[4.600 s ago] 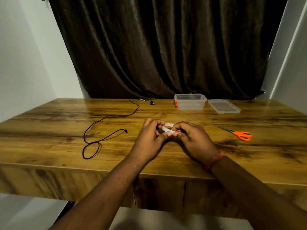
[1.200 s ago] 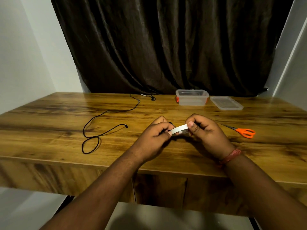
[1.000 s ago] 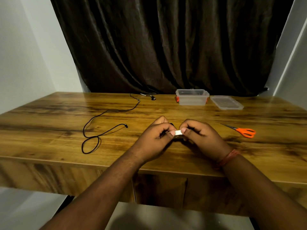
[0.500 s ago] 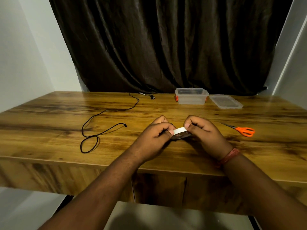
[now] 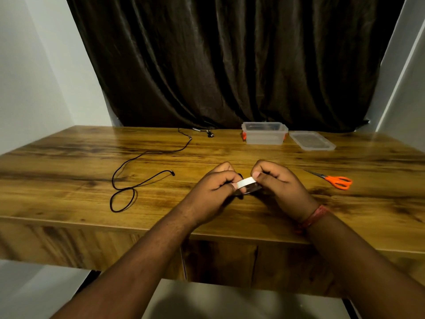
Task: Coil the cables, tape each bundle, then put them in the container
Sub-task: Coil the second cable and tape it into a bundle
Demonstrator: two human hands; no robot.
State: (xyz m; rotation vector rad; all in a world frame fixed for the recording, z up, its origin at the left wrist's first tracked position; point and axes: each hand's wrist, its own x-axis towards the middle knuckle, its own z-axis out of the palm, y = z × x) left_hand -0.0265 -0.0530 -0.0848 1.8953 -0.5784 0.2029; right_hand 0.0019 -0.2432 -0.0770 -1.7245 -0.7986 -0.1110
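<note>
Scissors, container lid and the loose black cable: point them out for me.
scissors [image 5: 338,182], head view, orange handles.
container lid [image 5: 311,140], head view, top face.
loose black cable [image 5: 147,153], head view, mid-length stretch.

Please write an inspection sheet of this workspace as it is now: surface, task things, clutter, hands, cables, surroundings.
Surface: wooden table, dark grain streaks.
Job's things: white tape strip stretched between both hands, with a dark object under it that cannot be identified; clear container open at the far edge, its lid lying beside it on the right; orange scissors on the right.
Clutter: nothing seen.
Hands: left hand and right hand each pinch one end of the tape strip.
Cables: black cable lies loose and uncoiled on the left, one loop near the front.
Surroundings: dark curtain behind, pale walls on both sides.
</note>
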